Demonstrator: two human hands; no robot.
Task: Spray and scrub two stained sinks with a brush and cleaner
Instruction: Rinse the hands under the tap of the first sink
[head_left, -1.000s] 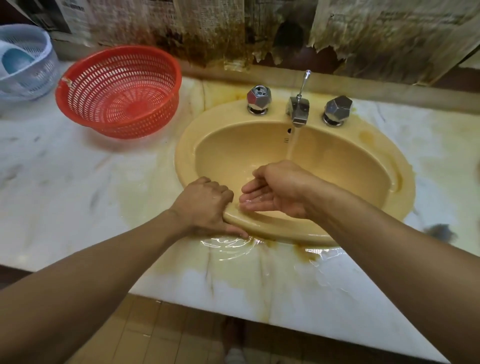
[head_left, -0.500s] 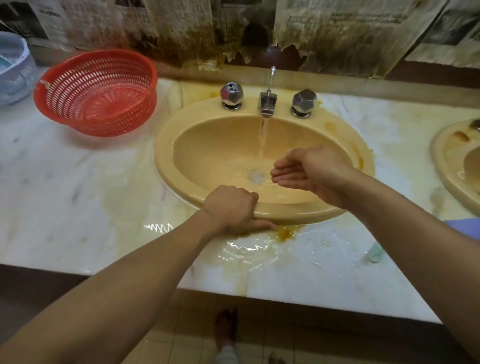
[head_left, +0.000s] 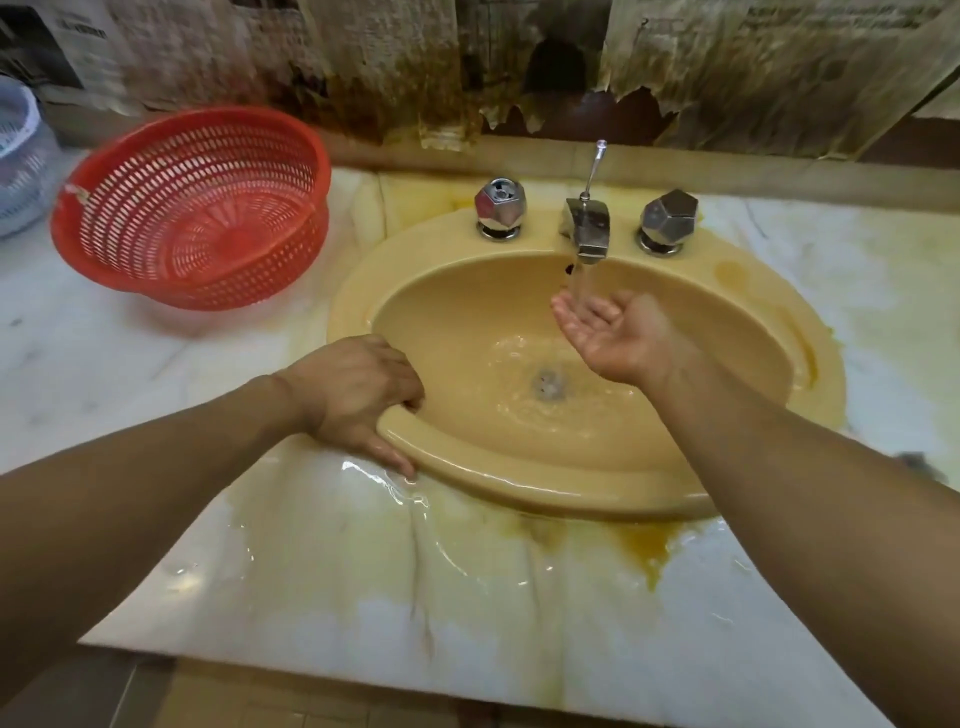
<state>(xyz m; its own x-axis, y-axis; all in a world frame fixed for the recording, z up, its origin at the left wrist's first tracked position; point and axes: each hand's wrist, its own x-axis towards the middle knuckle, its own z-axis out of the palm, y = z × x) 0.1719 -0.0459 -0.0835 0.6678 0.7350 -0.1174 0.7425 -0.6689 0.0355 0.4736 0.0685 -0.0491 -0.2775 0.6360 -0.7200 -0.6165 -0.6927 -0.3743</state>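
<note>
Right hand has turned palm-up since 0.5 s ago, now cupped w/ relaxed fingers under water from chrome faucet, upper centre. Left hand grips front-left rim of yellow oval ceramic sink, centre frame. Red perforated plastic basket sits upper left on wet white marble counter.

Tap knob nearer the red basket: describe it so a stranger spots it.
Find the yellow sink, then the chrome spout on its back rim. The knob sits beside it toward the red basket; unlike its twin, its top shows a round recess.
</note>
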